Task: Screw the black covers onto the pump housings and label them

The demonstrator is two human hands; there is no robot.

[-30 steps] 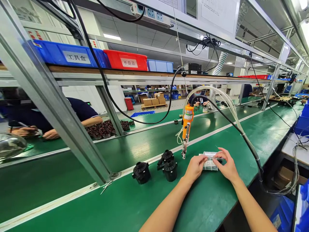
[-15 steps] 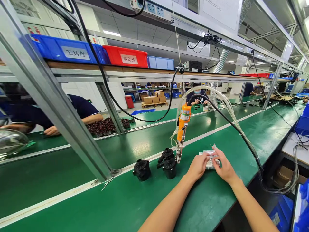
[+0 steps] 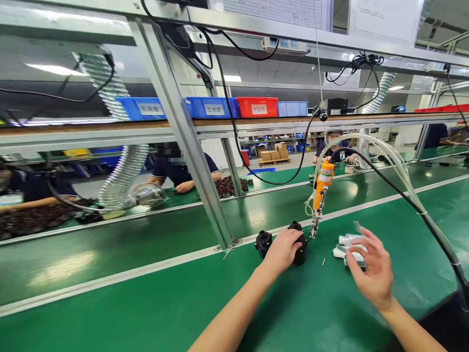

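Nearest, the smooth green bench mat (image 3: 293,313) runs wide and flat under both forearms, and its front edge falls away into shadow below and to the right of the orange electric screwdriver (image 3: 323,182). Down and left of that hanging tool, the left hand (image 3: 284,250) curls its fingers over a ribbed, rounded black plastic housing (image 3: 301,255); a second black housing (image 3: 263,243) sits just beyond the hand, further left. Down and right of the screwdriver, the right hand (image 3: 371,268) hovers with fingers spread, gripping nothing, over glossy clear plastic packets (image 3: 350,243). A thick black cable (image 3: 410,203) arcs away to the tool's right. Behind the tool a white strip (image 3: 146,271) borders the shiny belt, left of which a slanted aluminium post (image 3: 190,142) rises.
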